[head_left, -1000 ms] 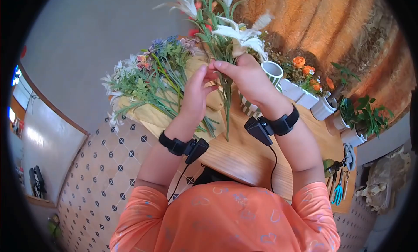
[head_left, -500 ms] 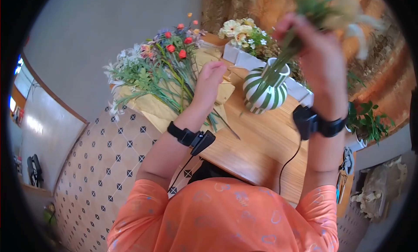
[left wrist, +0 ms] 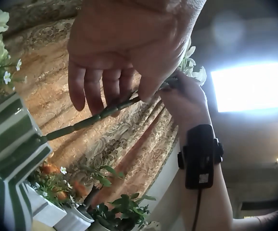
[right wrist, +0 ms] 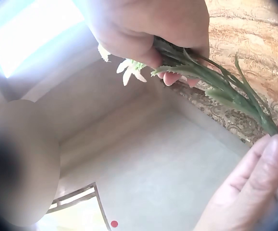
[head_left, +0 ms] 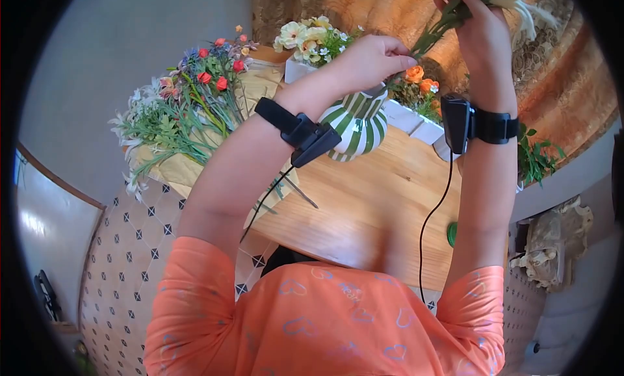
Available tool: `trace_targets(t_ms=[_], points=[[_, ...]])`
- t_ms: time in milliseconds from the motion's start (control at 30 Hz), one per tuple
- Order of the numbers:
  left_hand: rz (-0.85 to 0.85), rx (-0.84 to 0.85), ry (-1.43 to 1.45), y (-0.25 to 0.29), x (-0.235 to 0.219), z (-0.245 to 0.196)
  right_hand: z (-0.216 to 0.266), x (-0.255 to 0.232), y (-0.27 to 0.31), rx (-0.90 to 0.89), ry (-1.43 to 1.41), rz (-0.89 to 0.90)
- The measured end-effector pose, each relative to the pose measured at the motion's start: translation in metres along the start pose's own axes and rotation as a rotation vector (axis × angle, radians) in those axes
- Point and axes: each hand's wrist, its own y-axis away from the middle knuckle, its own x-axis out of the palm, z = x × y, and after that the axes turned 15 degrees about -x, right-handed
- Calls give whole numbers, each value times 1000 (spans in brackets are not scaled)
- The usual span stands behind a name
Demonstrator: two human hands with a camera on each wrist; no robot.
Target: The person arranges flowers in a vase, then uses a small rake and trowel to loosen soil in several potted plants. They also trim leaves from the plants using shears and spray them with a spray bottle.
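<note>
Artificial flowers with white petals (head_left: 524, 15) slant over a green-and-white striped vase (head_left: 354, 130). My right hand (head_left: 484, 35) grips their green stems high up, with fingers curled round them. Lower down, near the vase mouth, my left hand (head_left: 374, 61) pinches the stems (head_left: 426, 41) between thumb and fingers. In the left wrist view the jointed lower stem (left wrist: 74, 128) reaches down to the vase's mouth (left wrist: 41, 137). The right wrist view shows leafy stems (right wrist: 235, 94) running between the two hands.
Several artificial flowers (head_left: 175, 109) lie on brown paper (head_left: 185, 178) at the left of the wooden table (head_left: 364, 194). White planters (head_left: 403, 118) with cream flowers (head_left: 302, 38) and orange flowers (head_left: 416, 76) line the back, before an orange curtain (head_left: 364, 12).
My right hand has carried the white flowers up and right, over the vase. My left hand let go, then moved right to pinch the stems near the vase mouth. The head view has shifted.
</note>
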Motion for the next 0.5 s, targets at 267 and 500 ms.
trace_targets(t_ms=[267, 500], points=[[-112, 246, 138, -8, 2, -39, 21, -13, 0, -281, -74, 74], [-158, 42, -236, -10, 1, 38, -28, -10, 39, -118, 44, 74]])
